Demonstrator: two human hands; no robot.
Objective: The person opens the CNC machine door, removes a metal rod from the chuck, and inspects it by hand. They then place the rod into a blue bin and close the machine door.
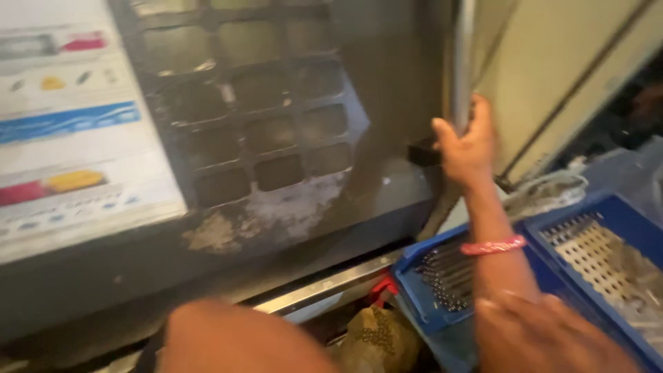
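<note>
Here the right hand point(466, 141) is raised and closed around a thin grey metal vertical bar point(463, 62), with the fingers wrapped on the bar and the thumb pointing to the left. On the wrist, just below the hand, sits a pink thread bracelet point(493, 246). Directly left of the hand, touching the bar, is a small black block point(423, 152); what kind of part it is I cannot tell. Further left of the hand stands a dark, dusty machine door point(276, 138) with a window of rounded square openings, and beyond it a white panel with coloured printed pictures point(69, 124).

Below the hand, under the forearm, lies a blue plastic tray point(421, 290) holding many thin dark metal pins point(449, 276). To the right of the forearm is 1 more blue plastic crate with a pale perforated insert point(601, 249).

The left hand is not visible; only a blurred part of an arm point(235, 342) shows at the lower edge, well apart from the right hand.
</note>
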